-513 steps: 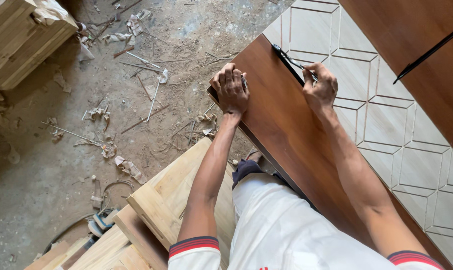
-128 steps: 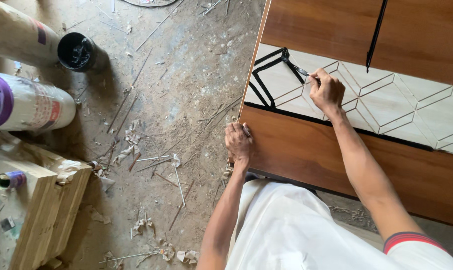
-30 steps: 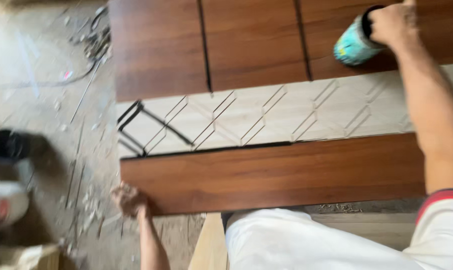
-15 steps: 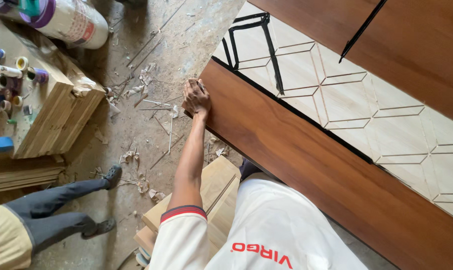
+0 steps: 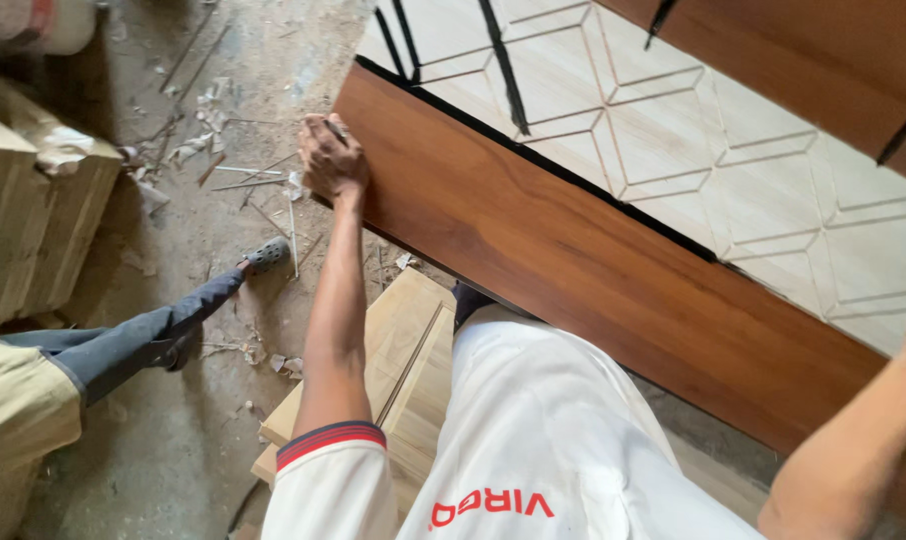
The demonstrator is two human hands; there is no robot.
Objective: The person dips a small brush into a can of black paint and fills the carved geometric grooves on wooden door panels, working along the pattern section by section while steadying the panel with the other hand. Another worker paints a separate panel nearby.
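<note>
One large wooden panel [image 5: 593, 250] fills the right half of the view, lying flat and slanting from the upper middle down to the lower right. Its near band is glossy reddish-brown veneer with a straight grain; beyond that runs a pale cream band [image 5: 733, 170] cut with thin grooves into a pattern of cubes and diamonds, edged by a black line, and two black strips cross its upper left end. A second brown band closes the far corner. One hand shows in full: the left hand [image 5: 331, 160] sits on the panel's near left corner, its fingers [image 5: 318, 135] curled together over the edge with a thin dark stick-like thing pinched among them; what it is cannot be told. Of the right arm only the forearm [image 5: 863, 450] shows at the lower right edge, the hand itself out of view. Under the person's white shirt lie pale wooden planks [image 5: 413, 350] stacked on the dusty floor [image 5: 173, 440], which is strewn with slivers and scraps. One other person's leg in dark trousers with a grey shoe [image 5: 268, 253] stretches in from the left, beside a stack of pale boards [image 5: 33, 220].
</note>
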